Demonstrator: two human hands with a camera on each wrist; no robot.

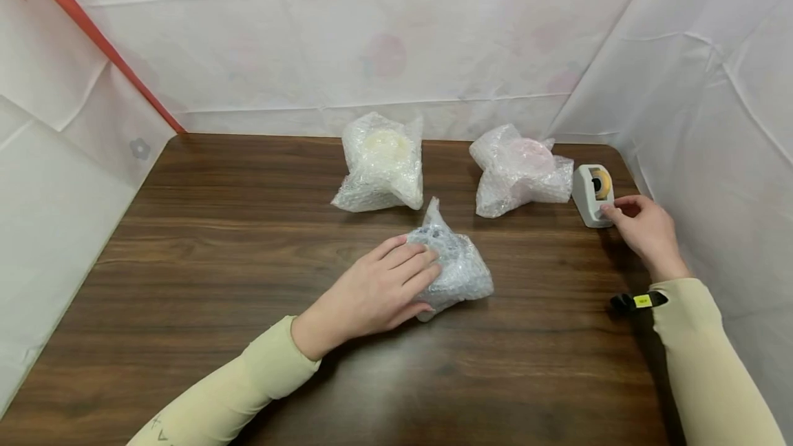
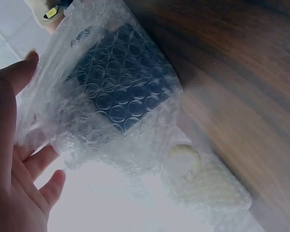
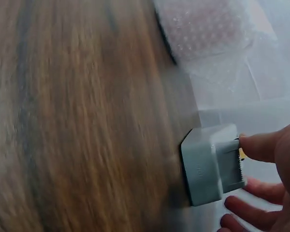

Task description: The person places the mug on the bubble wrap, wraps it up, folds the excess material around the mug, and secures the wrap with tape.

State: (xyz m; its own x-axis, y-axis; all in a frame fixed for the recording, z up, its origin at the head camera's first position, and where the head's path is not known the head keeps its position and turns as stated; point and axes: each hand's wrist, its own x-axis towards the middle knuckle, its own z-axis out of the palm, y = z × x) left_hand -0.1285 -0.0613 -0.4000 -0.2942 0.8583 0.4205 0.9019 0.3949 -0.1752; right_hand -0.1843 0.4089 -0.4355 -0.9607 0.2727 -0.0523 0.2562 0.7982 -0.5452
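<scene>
My left hand [image 1: 381, 288] rests on a bubble-wrapped package [image 1: 461, 270] in the middle of the table, its fingers laid over the top. Something dark and blue shows through this wrap in the left wrist view, with the thumb along one edge of the plastic. At the right, my right hand [image 1: 650, 232] is at the front end of a white tape dispenser [image 1: 584, 191]. The right wrist view has the thumb and a finger on either side of the dispenser's toothed cutter [image 3: 241, 169]. A yellowish tape roll [image 1: 601, 184] sits in the dispenser.
Two more bubble-wrapped packages stand toward the back: one with a pale yellow thing inside [image 1: 384, 164], one with a pink thing [image 1: 526, 171] close beside the dispenser. White cloth [image 1: 372, 40] hangs behind the wooden table [image 1: 217, 239] and along both sides.
</scene>
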